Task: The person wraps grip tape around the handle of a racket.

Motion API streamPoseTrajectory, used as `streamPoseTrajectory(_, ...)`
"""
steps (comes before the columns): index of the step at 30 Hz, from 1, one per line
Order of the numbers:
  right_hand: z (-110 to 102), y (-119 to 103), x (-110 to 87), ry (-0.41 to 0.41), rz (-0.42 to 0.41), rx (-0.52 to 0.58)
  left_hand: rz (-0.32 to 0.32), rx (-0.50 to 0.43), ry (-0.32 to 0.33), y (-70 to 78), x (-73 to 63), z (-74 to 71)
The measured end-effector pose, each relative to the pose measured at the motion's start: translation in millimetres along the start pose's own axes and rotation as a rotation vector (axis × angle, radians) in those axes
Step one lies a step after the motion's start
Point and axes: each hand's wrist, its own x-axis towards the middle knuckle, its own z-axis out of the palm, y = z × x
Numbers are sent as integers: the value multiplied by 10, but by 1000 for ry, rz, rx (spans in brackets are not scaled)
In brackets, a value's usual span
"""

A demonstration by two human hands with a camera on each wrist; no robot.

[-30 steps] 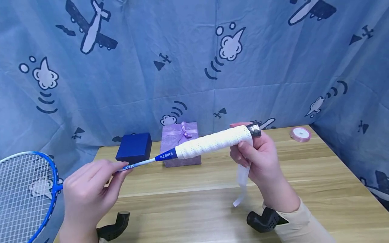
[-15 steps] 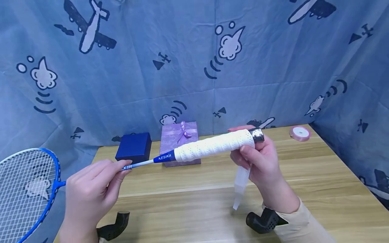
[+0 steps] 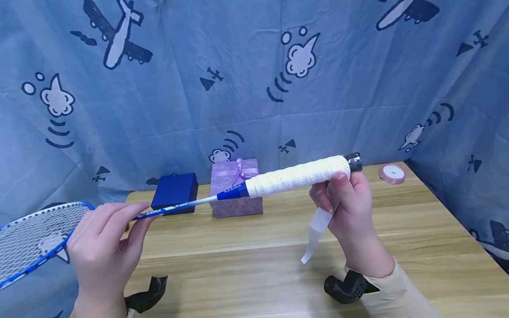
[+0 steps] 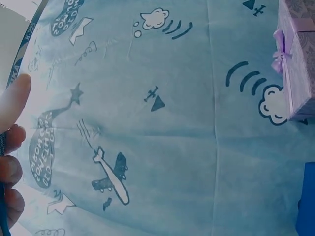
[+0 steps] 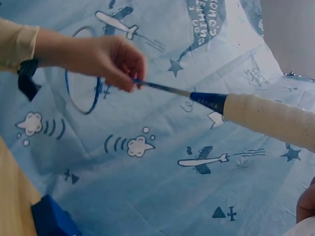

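A blue and white badminton racket [image 3: 232,191] is held across the head view, its strung head [image 3: 37,240] at the left and its handle at the right. My left hand [image 3: 105,247] pinches the thin shaft between thumb and fingers. White perforated grip tape [image 3: 298,177] winds around most of the handle, leaving the black butt end [image 3: 355,162] bare. At that end, my right hand [image 3: 351,207] pinches the tape with the thumb against it. A loose tape tail [image 3: 317,227] hangs below these fingers. In the right wrist view, the wrapped handle [image 5: 268,115] shows close up.
A dark blue box [image 3: 176,191] and a purple gift box [image 3: 234,170] with a ribbon bow stand at the back of the wooden table [image 3: 246,274]. A pink ribbon spool [image 3: 393,173] lies at the back right. Blue printed cloth [image 3: 179,110] hangs behind.
The racket has turned about its shaft, so its head looks flatter. Its handle has shifted right and up along with my right hand. My left fingers now pinch farther down the shaft, nearer the head.
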Motion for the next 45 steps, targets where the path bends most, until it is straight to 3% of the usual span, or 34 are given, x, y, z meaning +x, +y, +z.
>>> streamPoseTrajectory(6, -42, -30, 66, -94, 29, 91, 59, -72, -5, -68, -38, 12)
streamPoseTrajectory(11, -60, -50, 110, -171, 45, 205, 54, -92, -37, -88, -38, -18)
streamPoseTrajectory(15, -60, -55, 114, -198, 33, 190, 50, -104, 2, -100, -30, -16)
streamPoseTrajectory(19, -50, -52, 94, -142, -6, 88, 64, -76, 92, -96, -16, -1)
streamPoseTrajectory(26, -35, -55, 53, 30, -28, -129, 54, -34, 357, -6, 49, 137)
streamPoseTrajectory(29, -29, -56, 50, 58, -26, -205, 61, -43, 407, 4, 61, 173)
streamPoseTrajectory(36, -44, -67, 70, -53, -38, -176, 55, -54, 310, -41, 30, 109)
streamPoseTrajectory(40, -51, -75, 82, -117, -46, -158, 64, -74, 302, -43, 38, 123)
streamPoseTrajectory(45, -69, -80, 96, -140, -45, -98, 86, -94, 269, -37, 62, 124)
